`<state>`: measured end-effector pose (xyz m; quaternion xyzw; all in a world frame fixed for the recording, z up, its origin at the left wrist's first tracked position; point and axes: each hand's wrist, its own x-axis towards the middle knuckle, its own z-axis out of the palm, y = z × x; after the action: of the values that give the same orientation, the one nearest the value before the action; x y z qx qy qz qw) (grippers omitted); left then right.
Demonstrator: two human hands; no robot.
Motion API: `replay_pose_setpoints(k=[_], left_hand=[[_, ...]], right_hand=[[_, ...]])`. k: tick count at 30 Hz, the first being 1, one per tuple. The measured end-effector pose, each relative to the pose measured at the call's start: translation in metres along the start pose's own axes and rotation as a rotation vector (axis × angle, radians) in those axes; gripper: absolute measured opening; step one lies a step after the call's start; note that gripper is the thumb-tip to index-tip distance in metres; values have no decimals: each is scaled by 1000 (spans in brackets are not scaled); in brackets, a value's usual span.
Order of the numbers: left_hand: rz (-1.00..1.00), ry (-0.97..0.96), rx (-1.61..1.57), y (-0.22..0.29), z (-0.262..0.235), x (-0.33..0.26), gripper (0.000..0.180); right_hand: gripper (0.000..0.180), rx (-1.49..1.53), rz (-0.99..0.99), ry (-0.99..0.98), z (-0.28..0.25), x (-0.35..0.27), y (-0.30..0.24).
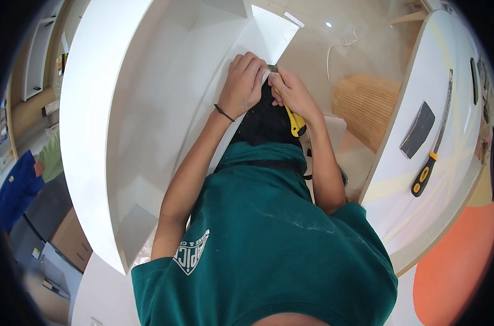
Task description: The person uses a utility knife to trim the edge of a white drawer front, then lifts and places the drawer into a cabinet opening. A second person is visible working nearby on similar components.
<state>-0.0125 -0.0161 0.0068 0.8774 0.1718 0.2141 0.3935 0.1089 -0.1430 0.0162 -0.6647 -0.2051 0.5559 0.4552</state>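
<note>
A long white cabinet [165, 81] with an open, hollow front stretches along my left side, its slim front board [230, 76] next to my lap. My left hand [246, 84] is closed over this board's edge, fingers bent and held together. In my right hand [292, 93] is a yellow utility knife [297, 120] with a black end, gripped near the front. Its metal blade [272, 68] meets the edge just beside my left fingertips. Whether the blade is cutting into the board cannot be told.
At right a white tabletop [393, 157] carries a file [440, 133] with a black and yellow handle and a dark rectangular pad [417, 130]. Beyond my right hand stands a ribbed wooden curved piece [364, 106]. Another person's hand [38, 168] shows at far left.
</note>
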Motion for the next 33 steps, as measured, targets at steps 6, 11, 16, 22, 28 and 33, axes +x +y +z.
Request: replay_pose_setpoints(k=[6, 11, 16, 22, 28, 33], left_hand=[[76, 17, 12, 5, -1, -1, 14], [91, 20, 25, -2, -1, -1, 8], [75, 31, 22, -2, 1, -3, 5], [70, 39, -3, 0, 2, -2, 5], [39, 66, -12, 0, 2, -3, 5], [48, 60, -31, 1, 1, -3, 5]], right_hand=[[26, 43, -44, 68, 2, -6, 5], [28, -52, -55, 89, 4, -9, 2], [27, -45, -57, 70, 3, -10, 0], [26, -44, -30, 38, 1, -6, 2], [31, -47, -19, 31, 3, -1, -2], [24, -26, 14, 24, 5, -7, -3]])
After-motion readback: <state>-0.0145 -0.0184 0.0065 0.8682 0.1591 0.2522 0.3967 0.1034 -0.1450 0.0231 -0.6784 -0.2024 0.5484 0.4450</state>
